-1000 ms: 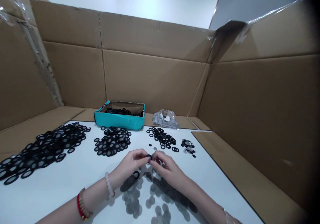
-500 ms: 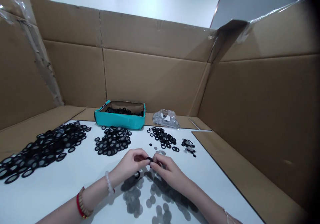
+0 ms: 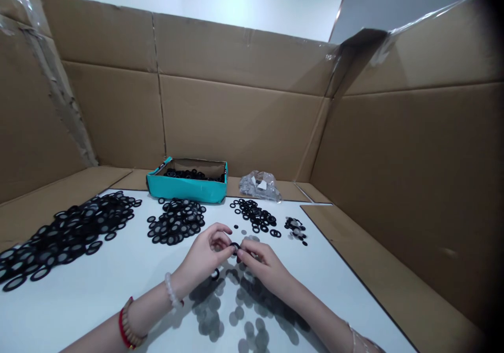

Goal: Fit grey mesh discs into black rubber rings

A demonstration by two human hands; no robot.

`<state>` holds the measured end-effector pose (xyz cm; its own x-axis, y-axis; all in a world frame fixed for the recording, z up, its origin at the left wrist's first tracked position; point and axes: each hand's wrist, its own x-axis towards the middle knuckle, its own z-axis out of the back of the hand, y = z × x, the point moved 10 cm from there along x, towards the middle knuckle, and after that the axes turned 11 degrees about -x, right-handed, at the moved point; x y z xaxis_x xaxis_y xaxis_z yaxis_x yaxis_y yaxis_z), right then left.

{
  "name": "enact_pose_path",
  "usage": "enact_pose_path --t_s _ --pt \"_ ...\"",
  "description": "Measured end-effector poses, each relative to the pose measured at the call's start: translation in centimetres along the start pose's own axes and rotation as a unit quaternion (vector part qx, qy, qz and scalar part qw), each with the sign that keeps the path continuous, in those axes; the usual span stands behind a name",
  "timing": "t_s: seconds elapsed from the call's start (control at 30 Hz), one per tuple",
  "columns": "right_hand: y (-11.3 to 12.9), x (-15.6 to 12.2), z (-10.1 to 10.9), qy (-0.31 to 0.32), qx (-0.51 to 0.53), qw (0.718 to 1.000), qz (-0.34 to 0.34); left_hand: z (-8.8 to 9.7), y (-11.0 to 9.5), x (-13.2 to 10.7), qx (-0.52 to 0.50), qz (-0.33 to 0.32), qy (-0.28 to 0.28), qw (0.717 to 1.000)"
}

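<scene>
Pinching a small black rubber ring point(image 3: 235, 246) at the meeting of both sets of fingertips, partly hidden by them, with the left hand point(image 3: 205, 253) and right hand point(image 3: 262, 269) pressed close together, low over the white table point(image 3: 98, 274). Just below, on bare surface, a loose black ring point(image 3: 214, 274); farther off, heaps of black rings point(image 3: 176, 221) and a teal box point(image 3: 185, 189). Main risk: the pinched ring slipping from the fingertips through a weak or uneven grip, then rolling off or into a heap, or a careless wrist brushing the loose ring out of place
</scene>
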<state>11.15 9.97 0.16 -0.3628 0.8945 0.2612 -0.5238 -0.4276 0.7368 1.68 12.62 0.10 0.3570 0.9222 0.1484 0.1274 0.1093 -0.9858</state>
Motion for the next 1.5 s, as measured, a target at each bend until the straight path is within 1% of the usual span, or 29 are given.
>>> enact_pose_path --t_s 0.07,0.13,0.27,0.33,0.4,0.5,0.6,0.77,0.97,1.2,1.33,1.5 --pt "0.1 0.0 0.5 -0.023 -0.017 1.0 0.003 0.0 -0.6 -0.1 0.014 -0.012 -0.005 1.0" --pt "0.1 0.0 0.6 -0.028 -0.024 0.999 0.005 -0.1 -0.8 -0.2 0.026 -0.02 0.007 0.999" --pt "0.1 0.1 0.3 -0.007 -0.019 1.0 0.013 -0.3 -0.6 -0.3 0.043 -0.024 0.034 0.998" --pt "0.0 0.1 -0.1 0.015 -0.003 1.0 0.01 -0.2 -0.1 -0.2 0.03 -0.001 0.031 0.999" --pt "-0.1 0.0 -0.4 0.027 0.014 1.0 0.005 0.1 0.6 0.0 0.0 0.037 0.02 0.999" --pt "-0.1 0.0 -0.3 0.02 0.031 0.999 0.001 0.3 1.2 0.0 -0.05 0.084 0.004 0.995" --pt "-0.1 -0.1 -0.2 0.009 0.035 0.999 -0.002 0.2 1.3 -0.2 -0.075 0.101 0.001 0.992" --pt "0.3 0.0 0.1 -0.005 0.019 1.0 0.008 -0.2 1.1 -0.4 -0.088 0.1 0.012 0.991" --pt "0.9 0.0 0.9 -0.032 -0.013 0.999 0.024 -0.2 0.9 -0.4 -0.088 0.115 0.01 0.989" --pt "0.5 0.2 0.0 -0.004 -0.021 0.999 0.024 0.2 1.8 -0.4 -0.094 0.118 -0.013 0.989" --pt "0.0 0.2 0.0 -0.002 0.007 1.0 0.001 0.2 1.9 -0.4 -0.093 0.127 -0.015 0.987" --pt "-0.3 0.2 0.4 -0.01 0.046 0.999 -0.021 0.3 0.9 -0.6 -0.088 0.127 -0.034 0.987"
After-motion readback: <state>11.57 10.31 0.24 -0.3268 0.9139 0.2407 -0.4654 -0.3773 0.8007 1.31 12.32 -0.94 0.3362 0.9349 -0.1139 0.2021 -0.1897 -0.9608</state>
